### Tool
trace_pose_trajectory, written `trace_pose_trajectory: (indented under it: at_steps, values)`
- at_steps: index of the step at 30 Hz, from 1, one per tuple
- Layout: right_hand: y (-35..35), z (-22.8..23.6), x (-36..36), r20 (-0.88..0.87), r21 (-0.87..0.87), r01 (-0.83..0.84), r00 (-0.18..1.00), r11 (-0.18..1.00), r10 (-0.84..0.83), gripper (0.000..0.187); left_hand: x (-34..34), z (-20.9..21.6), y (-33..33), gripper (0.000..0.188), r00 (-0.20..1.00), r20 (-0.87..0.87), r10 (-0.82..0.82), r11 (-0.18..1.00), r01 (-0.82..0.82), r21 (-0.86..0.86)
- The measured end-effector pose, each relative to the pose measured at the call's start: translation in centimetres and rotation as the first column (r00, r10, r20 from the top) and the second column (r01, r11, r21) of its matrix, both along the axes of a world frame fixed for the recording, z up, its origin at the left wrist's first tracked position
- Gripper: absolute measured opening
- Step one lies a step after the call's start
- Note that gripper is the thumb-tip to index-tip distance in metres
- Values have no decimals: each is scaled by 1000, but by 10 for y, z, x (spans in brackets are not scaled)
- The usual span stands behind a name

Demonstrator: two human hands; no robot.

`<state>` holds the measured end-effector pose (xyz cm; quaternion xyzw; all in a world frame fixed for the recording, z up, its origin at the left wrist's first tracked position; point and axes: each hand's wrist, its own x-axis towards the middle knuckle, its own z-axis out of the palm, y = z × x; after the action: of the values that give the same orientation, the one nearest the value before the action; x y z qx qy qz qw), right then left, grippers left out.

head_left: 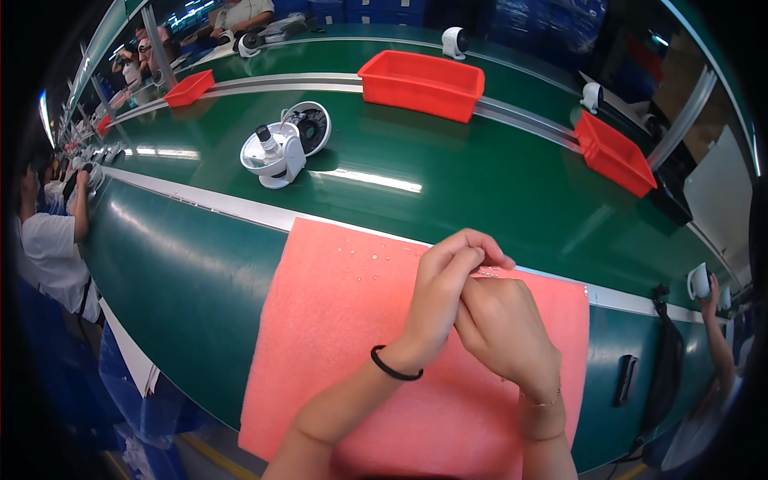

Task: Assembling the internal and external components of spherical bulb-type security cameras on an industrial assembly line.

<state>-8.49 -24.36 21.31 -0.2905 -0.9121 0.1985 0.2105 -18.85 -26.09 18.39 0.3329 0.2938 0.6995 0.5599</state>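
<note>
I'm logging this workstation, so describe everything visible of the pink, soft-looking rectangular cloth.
The pink, soft-looking, roughly rectangular cloth lies flat on the smooth green tabletop, its far edge reaching the pale metal strip. Its surface looks fuzzy. Small, shiny, silvery bits lie scattered on its far left part. The person's bare left hand and right hand are over it, hiding part; whether they touch it is unclear.

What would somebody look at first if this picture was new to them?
Probably the bright pink cloth at the lower middle, with the person's left hand and right hand close together over it. Next, perhaps the big red bin at top middle, and the white device with black parts on the green surface, left of middle.
</note>
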Motion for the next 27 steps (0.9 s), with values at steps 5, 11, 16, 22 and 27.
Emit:
trace_pose_trajectory:
  at_steps: [5,11,16,22,27]
  values:
    - [20,-49,-11,313,-77,-225,920,971,238,18,-35,-34,35,32,879,-154,452,887,-461,-25]
    - [28,-73,-30,310,-681,-170,814,712,491,32,-206,-80,57,84,440,-8,898,407,-836,-368]
    - [27,-71,-28,321,-668,-166,815,725,482,32,-247,-73,43,64,724,221,654,750,-582,-313]
    - [17,-73,-31,347,-538,-259,799,802,490,31,-277,-98,54,60,858,212,468,882,-440,-168]
    - [10,-66,-28,353,-216,-285,869,934,346,20,-255,-58,35,61,886,25,462,873,-450,-185]
